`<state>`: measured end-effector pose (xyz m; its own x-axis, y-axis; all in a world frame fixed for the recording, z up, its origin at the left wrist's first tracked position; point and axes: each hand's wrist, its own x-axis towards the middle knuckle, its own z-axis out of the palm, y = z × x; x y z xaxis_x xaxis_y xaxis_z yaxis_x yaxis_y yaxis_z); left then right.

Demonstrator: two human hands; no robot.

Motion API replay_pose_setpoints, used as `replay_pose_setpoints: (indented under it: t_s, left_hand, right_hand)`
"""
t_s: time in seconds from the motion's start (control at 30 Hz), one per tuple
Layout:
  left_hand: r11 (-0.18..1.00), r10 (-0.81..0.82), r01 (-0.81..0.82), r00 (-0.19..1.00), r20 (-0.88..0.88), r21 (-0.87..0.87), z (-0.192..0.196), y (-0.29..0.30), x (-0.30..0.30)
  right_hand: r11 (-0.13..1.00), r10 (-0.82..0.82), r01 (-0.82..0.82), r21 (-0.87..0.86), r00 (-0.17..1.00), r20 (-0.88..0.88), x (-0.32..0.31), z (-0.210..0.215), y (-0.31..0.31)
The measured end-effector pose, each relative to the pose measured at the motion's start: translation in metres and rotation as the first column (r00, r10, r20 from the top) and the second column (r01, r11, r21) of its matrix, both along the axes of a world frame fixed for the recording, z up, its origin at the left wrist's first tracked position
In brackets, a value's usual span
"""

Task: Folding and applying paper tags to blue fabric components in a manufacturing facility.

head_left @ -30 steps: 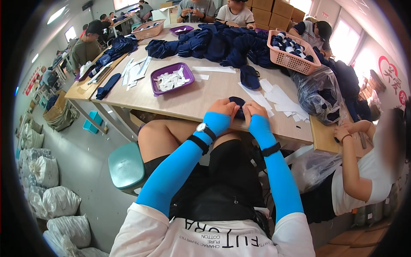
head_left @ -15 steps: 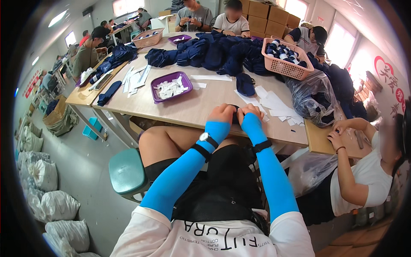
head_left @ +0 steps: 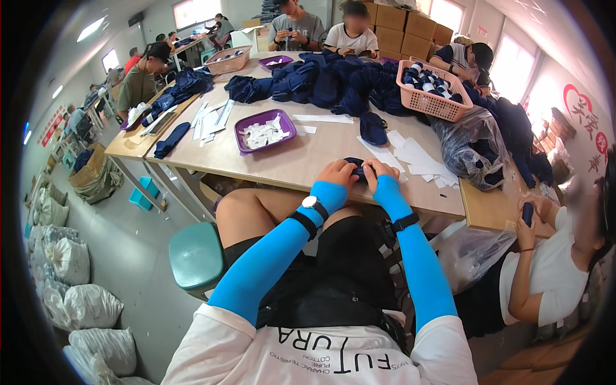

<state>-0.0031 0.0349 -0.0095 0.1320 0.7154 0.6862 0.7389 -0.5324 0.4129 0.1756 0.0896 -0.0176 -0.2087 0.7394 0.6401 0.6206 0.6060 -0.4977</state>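
Observation:
At the near edge of the table [head_left: 308, 168], my left hand [head_left: 335, 175] and my right hand [head_left: 383, 173] are closed around a rolled piece of navy fabric [head_left: 355, 164]. The fingers of both hands press on it from its two sides and cover part of it. Just beyond, a folded navy fabric piece [head_left: 373, 129] lies on the tabletop. White paper strips [head_left: 418, 156] are scattered to its right. Left of my hands stands a purple tray [head_left: 246, 148] holding small crumpled white pieces [head_left: 266, 133].
A long heap of navy fabric [head_left: 321, 82] runs across the far table. A pink basket [head_left: 428, 102] of banded navy rolls sits at right, above a clear plastic bag [head_left: 471, 144]. Beside me a co-worker [head_left: 545, 276] holds a navy roll. A green stool [head_left: 196, 255] stands at my left.
My hands have drawn slightly apart, and more of the navy roll shows between them. The co-worker at right has lifted a navy roll upright. The whole view has shifted slightly.

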Motion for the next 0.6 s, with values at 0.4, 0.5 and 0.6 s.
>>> replay_pose_setpoints:
  t_s: [0.4,0.5,0.6]
  left_hand:
    - [0.988,0.067,-0.077,0.995,-0.078,-0.131,0.010,0.046,0.001]
    - [0.984,0.107,-0.120,0.989,-0.107,-0.131,0.010,0.050,0.000]
    - [0.970,0.129,-0.168,0.969,-0.211,-0.178,0.013,0.058,0.001]
  right_hand:
    - [0.991,-0.042,0.035,0.126,0.998,0.054,-0.011,-0.002,0.025]
    - [0.998,-0.033,0.033,0.052,0.999,-0.004,-0.021,0.005,0.014]
    - [0.993,0.025,-0.017,0.119,0.997,-0.066,-0.022,0.010,0.011]
